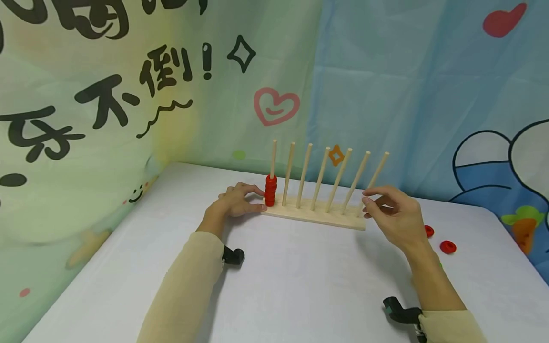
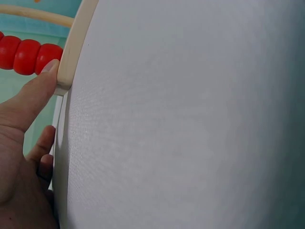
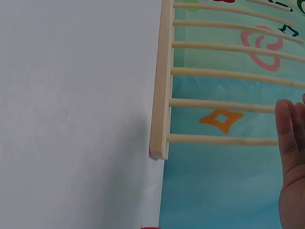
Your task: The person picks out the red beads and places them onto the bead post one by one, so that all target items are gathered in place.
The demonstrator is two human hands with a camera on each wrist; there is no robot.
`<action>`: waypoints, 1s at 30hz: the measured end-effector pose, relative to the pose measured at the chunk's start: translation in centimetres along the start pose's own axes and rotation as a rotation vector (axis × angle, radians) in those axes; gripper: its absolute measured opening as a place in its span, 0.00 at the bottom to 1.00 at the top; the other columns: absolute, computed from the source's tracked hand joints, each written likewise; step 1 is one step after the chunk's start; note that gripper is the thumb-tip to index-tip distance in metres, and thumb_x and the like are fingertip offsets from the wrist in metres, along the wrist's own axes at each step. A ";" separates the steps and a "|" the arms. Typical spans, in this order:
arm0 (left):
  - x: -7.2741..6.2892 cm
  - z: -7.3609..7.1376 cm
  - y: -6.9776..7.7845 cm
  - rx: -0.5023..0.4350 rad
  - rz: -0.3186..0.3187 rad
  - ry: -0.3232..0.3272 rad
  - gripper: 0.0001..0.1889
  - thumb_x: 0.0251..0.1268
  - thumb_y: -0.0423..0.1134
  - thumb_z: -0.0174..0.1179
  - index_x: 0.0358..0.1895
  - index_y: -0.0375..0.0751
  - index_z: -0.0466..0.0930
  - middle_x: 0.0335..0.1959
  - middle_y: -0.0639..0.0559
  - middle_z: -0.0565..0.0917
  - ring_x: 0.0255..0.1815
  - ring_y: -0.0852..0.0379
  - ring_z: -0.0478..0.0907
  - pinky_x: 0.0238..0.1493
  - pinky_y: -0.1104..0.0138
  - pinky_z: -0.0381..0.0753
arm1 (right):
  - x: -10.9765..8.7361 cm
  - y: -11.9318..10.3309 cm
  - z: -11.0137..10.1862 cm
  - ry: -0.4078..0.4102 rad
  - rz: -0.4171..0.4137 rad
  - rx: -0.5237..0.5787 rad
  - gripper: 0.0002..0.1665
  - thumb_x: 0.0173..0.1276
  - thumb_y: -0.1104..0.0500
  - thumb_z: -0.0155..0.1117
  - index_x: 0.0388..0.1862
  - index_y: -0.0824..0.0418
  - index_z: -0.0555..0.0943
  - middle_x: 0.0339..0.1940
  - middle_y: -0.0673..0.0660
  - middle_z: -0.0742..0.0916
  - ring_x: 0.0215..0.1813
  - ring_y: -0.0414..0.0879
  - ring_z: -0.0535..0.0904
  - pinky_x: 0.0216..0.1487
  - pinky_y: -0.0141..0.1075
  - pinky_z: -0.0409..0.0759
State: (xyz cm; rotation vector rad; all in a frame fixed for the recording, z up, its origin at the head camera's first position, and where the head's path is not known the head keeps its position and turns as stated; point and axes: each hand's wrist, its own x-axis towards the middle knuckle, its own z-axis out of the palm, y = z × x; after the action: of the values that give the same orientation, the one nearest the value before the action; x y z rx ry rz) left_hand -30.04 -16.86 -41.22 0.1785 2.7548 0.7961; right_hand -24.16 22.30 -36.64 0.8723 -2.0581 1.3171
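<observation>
A pale wooden peg stand [image 1: 315, 218], with a long base and a row of several upright pegs, stands toward the back of the white table. Red beads [image 1: 270, 190] are stacked on its leftmost peg; the other pegs carry none. My left hand [image 1: 236, 201] holds the base's left end, thumb in front and index finger behind, close to the stack. In the left wrist view the thumb [image 2: 40, 88] presses at the base beside the lowest bead. Beside the rightmost peg [image 1: 379, 169] is my right hand [image 1: 394, 214], its fingers [image 3: 288, 138] extended near that peg's upper part.
Two loose red beads, one partly behind my right wrist [image 1: 429, 231] and another nearer bead [image 1: 448, 247], lie on the white table [image 1: 300, 281] at right. Something green shows at my right forearm's edge. A printed cloth backdrop [image 1: 364, 85] hangs behind the table.
</observation>
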 end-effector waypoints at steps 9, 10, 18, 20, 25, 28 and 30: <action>-0.1 0.1 0.1 0.001 -0.002 -0.003 0.27 0.62 0.64 0.66 0.65 0.70 0.78 0.78 0.49 0.63 0.75 0.39 0.57 0.68 0.39 0.61 | -1.1 0.1 -1.5 -0.004 0.095 -0.076 0.17 0.60 0.82 0.67 0.47 0.71 0.84 0.41 0.63 0.87 0.29 0.39 0.85 0.36 0.25 0.84; -0.1 0.1 0.1 0.002 -0.002 -0.003 0.27 0.62 0.64 0.66 0.65 0.70 0.77 0.78 0.49 0.63 0.75 0.39 0.57 0.68 0.39 0.61 | -1.1 -0.2 -1.7 0.000 0.116 -0.084 0.17 0.61 0.82 0.67 0.48 0.71 0.84 0.41 0.62 0.87 0.29 0.39 0.85 0.36 0.24 0.84; -0.3 0.0 0.1 -0.003 -0.002 0.007 0.26 0.63 0.63 0.66 0.64 0.70 0.78 0.78 0.48 0.63 0.75 0.38 0.58 0.68 0.39 0.61 | -1.6 -0.7 -3.0 0.011 0.133 -0.161 0.17 0.62 0.81 0.66 0.49 0.73 0.83 0.39 0.62 0.86 0.28 0.38 0.85 0.39 0.21 0.82; -0.3 0.0 0.1 0.001 0.002 0.007 0.26 0.63 0.64 0.66 0.64 0.70 0.78 0.78 0.48 0.63 0.75 0.38 0.58 0.67 0.39 0.61 | -2.0 0.3 -3.4 0.018 0.124 -0.171 0.18 0.61 0.82 0.67 0.49 0.73 0.84 0.39 0.61 0.86 0.28 0.37 0.85 0.38 0.20 0.82; -0.3 0.0 0.1 0.000 0.000 0.005 0.27 0.62 0.64 0.66 0.65 0.70 0.78 0.77 0.48 0.63 0.74 0.38 0.58 0.67 0.39 0.62 | -2.8 1.8 -4.7 0.021 0.149 -0.179 0.18 0.61 0.81 0.67 0.49 0.72 0.84 0.40 0.54 0.87 0.29 0.35 0.85 0.40 0.19 0.81; -0.3 0.0 0.1 -0.001 0.000 0.005 0.27 0.62 0.64 0.66 0.65 0.70 0.78 0.77 0.49 0.64 0.75 0.39 0.58 0.67 0.40 0.62 | -3.3 2.1 -5.6 0.027 0.179 -0.199 0.17 0.62 0.80 0.68 0.49 0.70 0.85 0.41 0.50 0.87 0.29 0.35 0.85 0.41 0.19 0.80; -0.3 0.0 0.0 -0.002 -0.003 0.004 0.27 0.63 0.64 0.66 0.65 0.70 0.77 0.78 0.49 0.63 0.75 0.38 0.57 0.67 0.39 0.62 | -3.5 2.3 -6.2 0.034 0.198 -0.221 0.17 0.62 0.79 0.68 0.49 0.68 0.85 0.41 0.48 0.87 0.29 0.34 0.85 0.41 0.18 0.80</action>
State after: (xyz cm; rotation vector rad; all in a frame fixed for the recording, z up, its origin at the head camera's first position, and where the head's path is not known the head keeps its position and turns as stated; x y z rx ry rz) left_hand -29.75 -16.92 -41.15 0.1725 2.7577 0.7987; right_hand -23.01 29.50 -38.21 0.5579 -2.2571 1.1637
